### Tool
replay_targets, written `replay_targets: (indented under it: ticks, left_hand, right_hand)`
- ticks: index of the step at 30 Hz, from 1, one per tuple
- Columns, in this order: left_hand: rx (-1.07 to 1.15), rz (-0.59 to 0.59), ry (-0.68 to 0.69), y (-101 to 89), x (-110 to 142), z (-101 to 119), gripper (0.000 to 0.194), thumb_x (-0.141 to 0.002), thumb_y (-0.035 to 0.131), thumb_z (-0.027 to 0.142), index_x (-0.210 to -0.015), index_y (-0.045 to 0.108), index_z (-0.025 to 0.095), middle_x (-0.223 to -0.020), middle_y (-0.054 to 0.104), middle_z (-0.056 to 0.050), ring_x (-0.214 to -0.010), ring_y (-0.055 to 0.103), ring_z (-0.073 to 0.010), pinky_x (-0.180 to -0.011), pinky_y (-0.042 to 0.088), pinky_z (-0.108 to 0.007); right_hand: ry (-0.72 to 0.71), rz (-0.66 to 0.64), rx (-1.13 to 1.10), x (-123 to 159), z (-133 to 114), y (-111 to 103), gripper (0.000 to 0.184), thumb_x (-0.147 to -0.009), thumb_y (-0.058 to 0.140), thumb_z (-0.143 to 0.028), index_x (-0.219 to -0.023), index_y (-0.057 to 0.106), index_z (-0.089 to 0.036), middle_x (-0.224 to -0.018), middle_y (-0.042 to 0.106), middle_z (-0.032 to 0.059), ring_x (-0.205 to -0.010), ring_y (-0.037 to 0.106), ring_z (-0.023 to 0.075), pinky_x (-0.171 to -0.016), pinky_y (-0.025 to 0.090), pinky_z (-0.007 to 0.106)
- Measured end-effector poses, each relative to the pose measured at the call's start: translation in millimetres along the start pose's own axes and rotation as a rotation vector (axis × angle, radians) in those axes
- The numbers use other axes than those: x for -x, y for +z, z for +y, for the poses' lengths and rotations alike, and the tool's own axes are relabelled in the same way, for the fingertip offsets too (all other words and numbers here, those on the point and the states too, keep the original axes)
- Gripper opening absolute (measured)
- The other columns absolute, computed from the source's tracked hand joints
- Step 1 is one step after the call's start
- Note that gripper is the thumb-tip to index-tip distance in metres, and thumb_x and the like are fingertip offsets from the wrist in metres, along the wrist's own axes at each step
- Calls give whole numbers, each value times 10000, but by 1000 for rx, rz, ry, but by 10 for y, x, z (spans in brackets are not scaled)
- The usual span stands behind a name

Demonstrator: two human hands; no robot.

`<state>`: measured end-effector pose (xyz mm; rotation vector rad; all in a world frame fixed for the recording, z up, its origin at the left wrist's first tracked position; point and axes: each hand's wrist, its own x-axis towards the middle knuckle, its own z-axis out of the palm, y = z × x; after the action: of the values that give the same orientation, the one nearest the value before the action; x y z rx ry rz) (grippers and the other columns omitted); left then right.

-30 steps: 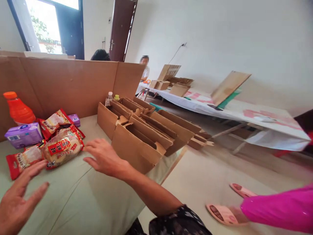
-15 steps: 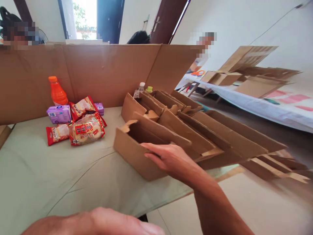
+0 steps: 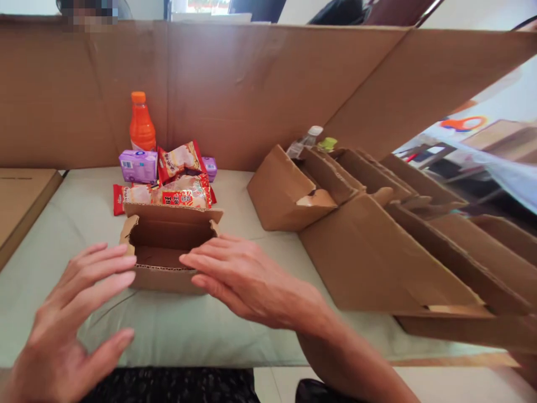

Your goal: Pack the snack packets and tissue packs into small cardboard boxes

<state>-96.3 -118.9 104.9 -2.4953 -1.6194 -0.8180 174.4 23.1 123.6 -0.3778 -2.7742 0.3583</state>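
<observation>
A small open cardboard box [image 3: 165, 280] stands in front of me, its inside bare and its torn side flaps upright. My left hand [image 3: 69, 322] is open at the box's left side, fingers spread and thumb apart. At the right front corner, my right hand [image 3: 255, 282] lies with straight fingers over the rim; whether it touches is hard to tell. Behind the box are a red snack packet [image 3: 180, 159], a larger red-and-clear snack packet [image 3: 184, 190] partly hidden by it, a purple pack [image 3: 138, 166] and an orange drink bottle [image 3: 142, 126].
Several open cardboard boxes [image 3: 356, 252] stand in rows on the right, with a clear bottle [image 3: 310, 137] and a green cap [image 3: 327, 144] behind. A tall cardboard wall [image 3: 251, 89] closes off the back. At left lies a flat cardboard piece [image 3: 25, 196].
The small box has moved left, away from the row, to in front of the snacks. My right hand has come off its grip on the rim; my left hand has risen beside the box.
</observation>
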Motion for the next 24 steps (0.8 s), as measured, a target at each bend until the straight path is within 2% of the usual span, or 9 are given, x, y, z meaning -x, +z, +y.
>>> replay_targets:
  ticks: [2,5,10,14,16,18,21,23,24]
  left_hand:
    - [10,27,74,61,-281,-36,588,-870,603,186,-1433,437,218,-1387,620,-114,-1383,516,-295,-1213,350,-599]
    - [-5,-75,144,164,-490,-187,510,-876,582,201,-1378,489,176,-1307,668,-117,-1312,579,-280,-1224,312,-592]
    - [-72,-88,122,232,-425,-291,141,-854,533,135,-922,637,202,-853,672,-16,-886,651,-197,-1171,355,-538]
    - [-96,-56,94,225,-410,-308,153,-854,512,103,-771,577,214,-712,561,20,-735,548,-166,-1102,402,-487]
    - [-95,-47,80,217,-422,-353,146,-854,508,106,-778,565,217,-719,560,18,-744,546,-170,-1080,410,-474]
    - [-88,-41,81,212,-426,-399,141,-843,501,103,-802,565,221,-735,572,15,-746,553,-172,-1072,412,-465]
    - [-88,-56,109,226,-427,-417,155,-818,509,88,-843,577,225,-767,599,8,-769,566,-177,-1077,411,-461]
    - [-83,-75,95,247,-437,-385,171,-810,510,78,-849,588,225,-774,605,7,-796,571,-182,-1092,404,-474]
    - [-77,-80,70,257,-442,-360,176,-810,506,76,-843,594,224,-774,605,5,-810,573,-184,-1103,399,-485]
  right_hand:
    - [-20,-42,7,-75,69,-35,357,-1052,479,-437,-1112,700,-163,-1037,743,107,-977,665,225,-889,429,379]
    - [5,-133,74,-75,149,-48,446,-930,638,-582,-1063,710,-162,-960,740,100,-930,655,254,-901,420,414]
    - [179,-91,296,177,294,60,97,-879,721,-237,-806,678,-189,-844,721,63,-854,625,233,-868,391,401]
    - [177,-94,333,217,384,140,150,-848,684,-94,-731,669,-187,-788,710,54,-793,605,206,-810,395,372]
    - [141,-43,220,195,445,66,73,-889,692,-183,-818,705,-185,-845,733,58,-826,630,205,-823,423,366]
    - [95,84,11,147,569,-85,144,-947,660,-324,-962,728,-198,-964,760,65,-920,668,207,-865,466,362]
    - [189,321,-147,-98,917,-294,247,-1013,544,-381,-1057,728,-222,-1068,768,61,-1014,688,195,-913,505,351]
    - [296,311,-57,-431,1216,-300,229,-997,559,-326,-1120,726,-229,-1160,753,59,-1093,672,202,-977,487,365]
    - [326,231,16,-633,1359,-250,264,-964,607,-301,-1197,708,-229,-1251,725,64,-1173,642,217,-1027,458,382]
